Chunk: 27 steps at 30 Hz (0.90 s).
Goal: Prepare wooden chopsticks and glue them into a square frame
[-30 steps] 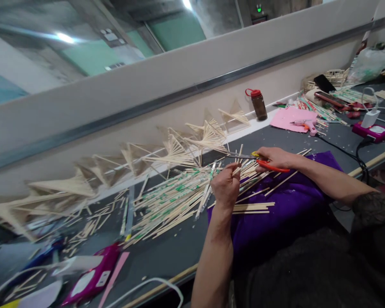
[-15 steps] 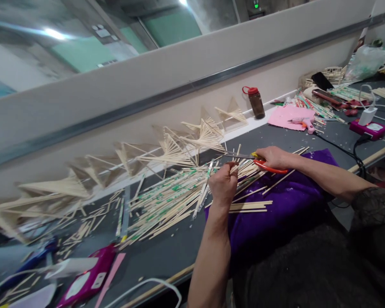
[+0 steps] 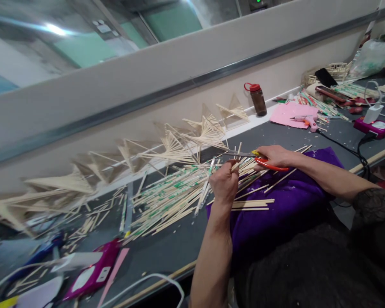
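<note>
My right hand (image 3: 272,156) is closed round the red and yellow handles of a pair of scissors (image 3: 271,166). The blades point left, across a thin wooden stick (image 3: 239,149) that stands up from my left hand (image 3: 224,180). That hand is a closed fist, with its fingers pinching the stick close to the blades. Beneath and beside both hands lies a heap of loose wooden sticks (image 3: 176,205), many in green-printed clear wrappers. A few bare sticks (image 3: 253,204) rest on the purple cloth (image 3: 295,205) over the table edge.
Fan-shaped stick models (image 3: 170,147) line the wall. Behind my right hand are a brown bottle (image 3: 258,100) with a red lid and a pink glue gun (image 3: 309,121) on pink paper. Magenta power strips (image 3: 374,127) with cords sit at both sides. Short offcuts (image 3: 86,226) lie at left.
The view has shifted slightly. Both hands keep nearly the same pose, with the scissors still across the stick in my left hand.
</note>
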Each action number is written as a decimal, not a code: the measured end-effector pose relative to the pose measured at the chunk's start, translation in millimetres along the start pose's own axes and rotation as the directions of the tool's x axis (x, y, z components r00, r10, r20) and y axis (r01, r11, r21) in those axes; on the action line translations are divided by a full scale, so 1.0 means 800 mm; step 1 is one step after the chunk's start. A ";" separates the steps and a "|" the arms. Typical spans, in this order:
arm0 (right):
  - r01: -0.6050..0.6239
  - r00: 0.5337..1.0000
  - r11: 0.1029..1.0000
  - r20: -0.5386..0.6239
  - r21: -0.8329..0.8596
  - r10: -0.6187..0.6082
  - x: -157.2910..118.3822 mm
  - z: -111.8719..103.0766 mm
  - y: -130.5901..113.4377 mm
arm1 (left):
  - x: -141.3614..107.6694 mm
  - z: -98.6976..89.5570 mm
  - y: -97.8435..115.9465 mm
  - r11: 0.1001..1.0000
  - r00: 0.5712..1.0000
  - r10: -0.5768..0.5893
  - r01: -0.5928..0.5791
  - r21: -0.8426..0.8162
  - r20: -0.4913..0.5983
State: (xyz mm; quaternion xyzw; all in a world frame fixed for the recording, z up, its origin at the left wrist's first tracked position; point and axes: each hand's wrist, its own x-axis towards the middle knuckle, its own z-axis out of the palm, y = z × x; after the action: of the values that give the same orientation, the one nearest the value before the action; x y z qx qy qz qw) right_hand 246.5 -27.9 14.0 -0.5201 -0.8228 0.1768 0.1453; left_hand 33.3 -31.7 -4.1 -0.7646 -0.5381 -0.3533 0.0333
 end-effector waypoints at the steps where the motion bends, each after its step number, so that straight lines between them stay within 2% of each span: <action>1: -0.001 1.000 1.000 0.007 0.004 0.001 0.000 -0.001 0.000 | 0.000 0.000 0.000 1.000 1.000 0.014 -0.014 -0.002 -0.014; 6: 0.018 1.000 0.999 0.003 0.038 -0.018 -0.002 -0.003 0.001 | -0.001 0.002 -0.002 0.997 0.994 0.076 -0.076 -0.002 -0.081; 11: 0.020 1.000 0.997 0.012 0.073 -0.021 -0.003 -0.003 -0.001 | -0.002 0.001 -0.001 0.994 0.990 0.102 -0.104 -0.020 -0.098; 14: 0.021 1.000 0.996 0.013 0.087 -0.022 -0.003 -0.003 -0.001 | -0.001 -0.003 -0.001 0.995 0.993 0.097 -0.099 -0.031 -0.066; 20: 0.017 0.998 0.992 0.066 0.127 -0.026 -0.003 -0.005 0.002 | 0.001 -0.009 -0.004 0.995 0.995 0.077 -0.072 -0.065 0.069; 27: -0.001 0.997 0.988 0.074 0.154 -0.010 -0.005 -0.005 -0.005 | 0.001 -0.011 -0.003 0.997 0.994 0.066 -0.062 -0.047 0.089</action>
State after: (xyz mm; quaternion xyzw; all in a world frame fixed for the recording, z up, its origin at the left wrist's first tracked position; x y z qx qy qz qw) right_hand 246.9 -32.4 19.2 -0.4984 -0.8128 0.2590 0.1547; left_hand 27.3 -33.6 2.4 -0.7970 -0.5065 -0.3289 0.0033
